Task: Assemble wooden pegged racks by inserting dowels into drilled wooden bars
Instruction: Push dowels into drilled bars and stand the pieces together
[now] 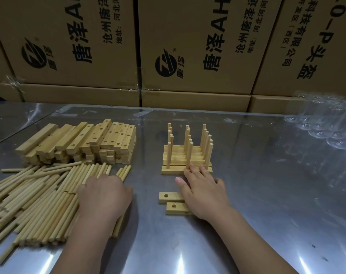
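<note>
My left hand (103, 196) lies on a big loose pile of dowels (34, 202) at the left, its fingers curled down onto some of them. My right hand (203, 192) reaches forward with straight fingers touching the front bar of a row of assembled pegged racks (188, 155), whose dowels stand upright. Two loose drilled bars (168, 196) lie flat under and just left of my right hand; the nearer one (176, 207) is partly covered by my wrist. A stack of drilled bars (79, 143) sits behind the dowel pile.
Everything rests on a shiny metal table (266, 194). Printed cardboard boxes (188, 46) form a wall along the far edge. Clear plastic containers (326, 123) lie at the far right.
</note>
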